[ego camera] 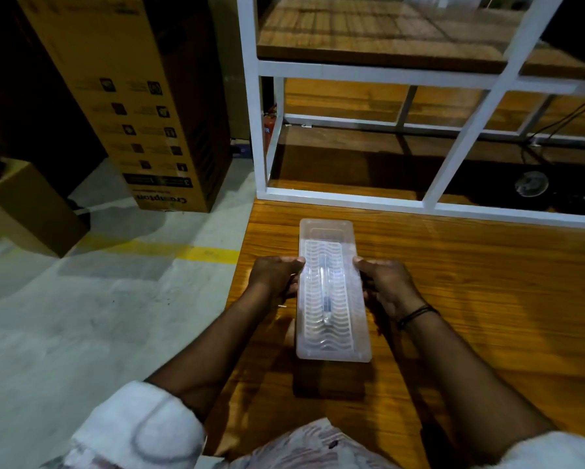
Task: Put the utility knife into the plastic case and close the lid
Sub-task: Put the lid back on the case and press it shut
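We've got both hands on the case here. Left hand [277, 277] is clamped on the left long edge of the plastic case [333, 292], thumb hooked over the top, and the right hand [387, 286] mirrors it on the right edge, so it's squeezed between the 2 palms. The case looks lifted a bit off the wooden table [487, 299], judging by the shadow sitting under its near end.

Through the cloudy ribbed lid [328, 336] we can make out a slim shape lying lengthwise down the middle, which we're pretty sure is the utility knife [325, 292]. So step 1, knife in the case, looks done to us.

The lid is down flat over the tray too. What we can't tell is whether it's actually snapped shut or just resting there, the plastic is too hazy to see any catch. Our guess is all that's left is a firm press along the edges.

Past the table there's a white metal rack [260, 96], and a tall cardboard box [132, 96] on the concrete floor.
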A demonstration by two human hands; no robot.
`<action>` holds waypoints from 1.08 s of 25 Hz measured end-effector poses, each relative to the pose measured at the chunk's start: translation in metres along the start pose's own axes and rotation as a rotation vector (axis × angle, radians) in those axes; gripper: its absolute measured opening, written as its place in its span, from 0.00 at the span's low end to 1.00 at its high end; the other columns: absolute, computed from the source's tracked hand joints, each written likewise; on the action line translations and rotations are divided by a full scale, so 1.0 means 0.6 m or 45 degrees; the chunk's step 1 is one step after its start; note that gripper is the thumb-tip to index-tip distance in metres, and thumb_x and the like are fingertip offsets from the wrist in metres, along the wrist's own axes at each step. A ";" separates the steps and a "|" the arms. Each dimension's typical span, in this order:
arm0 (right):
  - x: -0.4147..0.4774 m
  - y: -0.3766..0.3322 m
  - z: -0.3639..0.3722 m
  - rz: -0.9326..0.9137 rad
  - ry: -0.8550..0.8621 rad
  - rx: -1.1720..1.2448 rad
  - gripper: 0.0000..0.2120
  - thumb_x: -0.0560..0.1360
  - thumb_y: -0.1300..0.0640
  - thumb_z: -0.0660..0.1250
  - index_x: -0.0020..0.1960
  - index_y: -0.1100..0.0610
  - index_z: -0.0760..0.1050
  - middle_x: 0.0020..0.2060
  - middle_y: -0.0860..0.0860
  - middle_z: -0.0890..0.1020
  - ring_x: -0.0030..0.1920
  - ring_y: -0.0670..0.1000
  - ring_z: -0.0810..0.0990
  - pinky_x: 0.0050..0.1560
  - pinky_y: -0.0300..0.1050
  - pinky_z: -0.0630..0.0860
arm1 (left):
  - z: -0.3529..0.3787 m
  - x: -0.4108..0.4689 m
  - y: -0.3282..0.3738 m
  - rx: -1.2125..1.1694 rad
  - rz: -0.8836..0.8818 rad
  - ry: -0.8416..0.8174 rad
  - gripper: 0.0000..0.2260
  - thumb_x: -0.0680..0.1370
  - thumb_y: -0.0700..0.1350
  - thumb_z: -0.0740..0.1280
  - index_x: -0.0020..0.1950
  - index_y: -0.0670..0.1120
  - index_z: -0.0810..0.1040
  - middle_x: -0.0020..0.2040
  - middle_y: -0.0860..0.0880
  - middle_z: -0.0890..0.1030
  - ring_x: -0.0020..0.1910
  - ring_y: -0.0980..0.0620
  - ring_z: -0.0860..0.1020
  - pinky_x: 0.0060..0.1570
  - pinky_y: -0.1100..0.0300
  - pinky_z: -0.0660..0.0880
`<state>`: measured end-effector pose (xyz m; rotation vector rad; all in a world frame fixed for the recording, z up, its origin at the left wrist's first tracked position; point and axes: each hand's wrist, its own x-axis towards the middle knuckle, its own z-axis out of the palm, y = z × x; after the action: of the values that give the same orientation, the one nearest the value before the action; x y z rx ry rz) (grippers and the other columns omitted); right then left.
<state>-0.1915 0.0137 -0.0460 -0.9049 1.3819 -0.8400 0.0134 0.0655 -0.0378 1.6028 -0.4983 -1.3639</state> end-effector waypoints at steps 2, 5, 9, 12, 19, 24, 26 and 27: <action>-0.003 0.000 0.006 -0.033 0.026 -0.015 0.10 0.74 0.57 0.74 0.37 0.61 0.82 0.40 0.65 0.84 0.38 0.60 0.81 0.40 0.54 0.76 | 0.005 -0.001 0.000 0.036 0.028 0.018 0.06 0.80 0.41 0.71 0.48 0.39 0.82 0.27 0.45 0.79 0.20 0.51 0.74 0.19 0.65 0.70; 0.005 -0.002 0.011 -0.063 0.085 -0.073 0.12 0.74 0.56 0.74 0.34 0.60 0.81 0.39 0.64 0.85 0.38 0.61 0.82 0.40 0.60 0.78 | 0.012 -0.004 0.008 0.066 0.060 0.025 0.08 0.81 0.41 0.70 0.42 0.40 0.80 0.21 0.49 0.78 0.16 0.55 0.73 0.17 0.66 0.69; 0.019 0.000 0.005 -0.132 0.065 -0.167 0.16 0.68 0.49 0.76 0.35 0.62 0.83 0.42 0.67 0.86 0.38 0.61 0.84 0.43 0.70 0.81 | 0.010 -0.008 0.019 0.119 0.087 -0.002 0.11 0.81 0.43 0.70 0.38 0.42 0.79 0.21 0.49 0.78 0.18 0.53 0.73 0.21 0.64 0.70; -0.021 -0.004 0.001 -0.131 0.034 -0.183 0.13 0.74 0.52 0.74 0.36 0.61 0.84 0.42 0.64 0.87 0.39 0.62 0.85 0.42 0.62 0.81 | 0.001 -0.015 0.019 0.102 0.046 -0.016 0.09 0.79 0.45 0.72 0.42 0.41 0.81 0.33 0.41 0.81 0.28 0.47 0.76 0.32 0.55 0.76; -0.113 0.033 -0.026 0.022 -0.058 -0.043 0.09 0.78 0.60 0.70 0.40 0.62 0.82 0.37 0.61 0.86 0.34 0.57 0.83 0.30 0.43 0.75 | -0.049 -0.073 -0.069 0.124 -0.034 -0.186 0.08 0.74 0.41 0.77 0.49 0.38 0.83 0.43 0.38 0.86 0.42 0.40 0.85 0.47 0.45 0.82; -0.114 0.036 -0.018 -0.014 -0.002 -0.050 0.06 0.78 0.64 0.68 0.47 0.67 0.81 0.41 0.63 0.85 0.38 0.59 0.83 0.38 0.50 0.78 | -0.049 -0.074 -0.081 0.196 0.058 -0.152 0.17 0.70 0.44 0.79 0.53 0.37 0.84 0.51 0.37 0.88 0.52 0.37 0.87 0.57 0.40 0.83; -0.111 0.039 -0.015 -0.037 0.015 -0.056 0.07 0.78 0.63 0.69 0.46 0.67 0.81 0.42 0.63 0.86 0.39 0.59 0.84 0.40 0.52 0.81 | -0.047 -0.074 -0.081 0.198 0.083 -0.134 0.15 0.72 0.43 0.78 0.54 0.36 0.84 0.52 0.36 0.87 0.52 0.37 0.86 0.57 0.40 0.83; -0.109 0.039 -0.015 -0.044 0.016 -0.057 0.07 0.78 0.63 0.69 0.46 0.66 0.82 0.42 0.63 0.87 0.39 0.59 0.85 0.40 0.52 0.81 | -0.046 -0.076 -0.080 0.199 0.095 -0.116 0.13 0.74 0.41 0.77 0.55 0.36 0.83 0.52 0.36 0.87 0.52 0.37 0.86 0.56 0.41 0.83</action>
<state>-0.2027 0.0823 -0.0388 -0.9617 1.4040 -0.8448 0.0125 0.1352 -0.0554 1.6350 -0.7285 -1.3742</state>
